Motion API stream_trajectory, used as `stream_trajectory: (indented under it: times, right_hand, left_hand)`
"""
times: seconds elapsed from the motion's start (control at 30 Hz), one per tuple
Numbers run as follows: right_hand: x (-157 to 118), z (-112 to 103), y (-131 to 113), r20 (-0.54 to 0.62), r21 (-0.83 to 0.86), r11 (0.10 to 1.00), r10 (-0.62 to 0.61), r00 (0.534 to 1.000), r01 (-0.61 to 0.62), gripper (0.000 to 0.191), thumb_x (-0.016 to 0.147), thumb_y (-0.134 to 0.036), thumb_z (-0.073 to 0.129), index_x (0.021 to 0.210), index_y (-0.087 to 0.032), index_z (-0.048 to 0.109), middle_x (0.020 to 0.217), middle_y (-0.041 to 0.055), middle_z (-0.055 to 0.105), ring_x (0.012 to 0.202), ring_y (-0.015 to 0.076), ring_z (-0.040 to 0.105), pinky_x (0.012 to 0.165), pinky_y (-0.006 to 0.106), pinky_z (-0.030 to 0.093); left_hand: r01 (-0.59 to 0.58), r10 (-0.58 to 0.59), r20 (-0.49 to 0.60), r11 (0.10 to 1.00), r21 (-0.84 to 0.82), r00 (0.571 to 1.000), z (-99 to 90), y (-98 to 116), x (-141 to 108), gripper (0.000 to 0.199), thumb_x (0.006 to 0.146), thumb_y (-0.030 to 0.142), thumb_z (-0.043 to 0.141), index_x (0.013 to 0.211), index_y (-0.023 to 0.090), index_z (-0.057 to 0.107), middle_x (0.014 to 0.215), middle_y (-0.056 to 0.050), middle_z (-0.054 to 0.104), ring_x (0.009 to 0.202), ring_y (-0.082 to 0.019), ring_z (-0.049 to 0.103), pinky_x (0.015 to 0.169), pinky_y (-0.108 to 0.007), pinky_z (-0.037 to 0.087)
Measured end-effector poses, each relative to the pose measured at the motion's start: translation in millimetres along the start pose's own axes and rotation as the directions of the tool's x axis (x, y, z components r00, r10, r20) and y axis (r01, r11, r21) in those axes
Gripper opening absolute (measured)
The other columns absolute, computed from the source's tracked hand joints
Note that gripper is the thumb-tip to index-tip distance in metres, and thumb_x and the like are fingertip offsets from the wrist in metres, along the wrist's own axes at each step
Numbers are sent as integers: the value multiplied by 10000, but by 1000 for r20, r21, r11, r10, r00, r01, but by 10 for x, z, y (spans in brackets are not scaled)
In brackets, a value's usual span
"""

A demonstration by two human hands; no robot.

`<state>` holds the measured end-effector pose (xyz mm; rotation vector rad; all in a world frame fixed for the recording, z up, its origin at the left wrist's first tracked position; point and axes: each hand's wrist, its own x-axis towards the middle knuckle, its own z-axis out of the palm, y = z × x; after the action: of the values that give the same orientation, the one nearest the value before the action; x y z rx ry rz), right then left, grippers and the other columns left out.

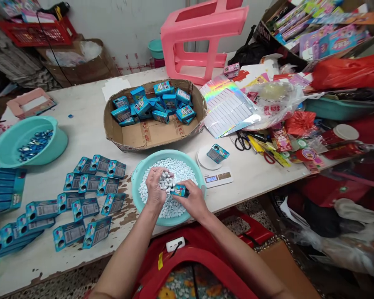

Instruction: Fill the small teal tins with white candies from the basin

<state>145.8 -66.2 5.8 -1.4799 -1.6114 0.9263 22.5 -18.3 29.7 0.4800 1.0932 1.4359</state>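
My left hand (156, 186) is cupped around a small heap of white candies (167, 181) over a turquoise basin (137, 174) filled with the same candies. In my right hand (193, 199) is a small blue candy box (178, 190), gripped between thumb and fingers. The box is tilted, with one end up against the candies in my left palm. To the right, another blue box (218, 153) lies on the round plate of a white digital scale (226, 177), whose display is lit.
Rows of blue boxes (90, 182) stand at left, beside a turquoise tub (60, 143) of shiny blue pieces. Behind the basin, a cardboard tray (134, 139) holds more boxes. A pink stool (216, 41), label sheets (226, 110) and scissors (242, 142) lie farther back and right.
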Motion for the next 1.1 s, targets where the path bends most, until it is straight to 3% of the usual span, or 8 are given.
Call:
stream_trajectory:
  times: [0.17,0.37,0.67,0.9,1.03,1.1]
  right_hand:
    - [16,-25,0,-26,2,1000,18,999,-18,306,681,-239,727,970,-224,625,921,39,630,900,227,588,806,358,459]
    - [72,-51,45,-51,56,998,15,999,-12,331,680,-238,739,991,-234,626,944,39,635,920,225,583,823,363,453]
    - [95,-250,-126,-46,142,990,15,999,-9,337,684,-267,754,992,-235,621,962,36,629,931,212,586,830,342,461]
    - [147,-184,-35,-56,98,994,43,997,-37,307,693,-259,741,973,-232,619,930,33,628,906,218,597,810,354,476]
    - [127,-165,-89,-54,21,999,-36,998,37,336,728,-238,717,1040,-246,594,997,49,627,968,230,575,849,363,454]
    - [129,-124,-99,-56,-29,999,-33,998,32,319,726,-213,711,1023,-239,600,980,53,632,959,239,574,838,367,452]
  left_hand:
    - [19,-15,-59,996,83,998,37,-31,53,252,723,377,647,783,165,523,749,8,593,575,-120,602,524,-239,463]
    - [-21,21,2,995,96,1000,101,-34,75,249,747,372,626,706,167,493,600,33,527,551,-112,583,554,-230,463]
    - [-15,17,-32,998,60,999,259,105,27,307,753,390,612,617,167,449,649,4,531,571,-114,562,561,-243,457]
    - [-62,95,-132,971,231,987,242,-96,82,312,771,407,589,592,165,507,574,23,517,558,-114,550,638,-260,449]
    - [-216,254,-94,928,303,963,228,-110,29,282,804,379,565,619,169,531,587,14,560,593,-119,560,675,-265,449]
    - [-240,273,-66,919,314,960,246,-96,15,290,810,376,563,612,168,527,579,10,559,583,-117,552,641,-257,447]
